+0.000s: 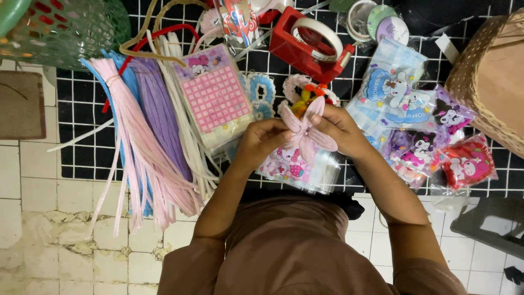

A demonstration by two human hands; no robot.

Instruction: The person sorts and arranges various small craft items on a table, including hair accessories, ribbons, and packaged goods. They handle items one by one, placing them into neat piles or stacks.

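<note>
Both hands pinch a pink pipe-cleaner flower over a cluttered craft mat.

Left hand (266,137) curled tight, fingertips gripping the pink flower (309,130) at its left petals; right hand (339,127) also closed, thumb and fingers on the top and right petals. Flower held just above a stack of clear cartoon bags (297,170), near the middle of the black grid mat (87,158). Left of the hands: bundles of pink, purple and white pipe cleaners (153,147) and a pink grid sticker pack (214,94). Behind: red tape dispenser (305,43). Right: blue and purple printed bags (406,101), wicker basket (488,82). Green mesh basket (65,30) top left.
</note>
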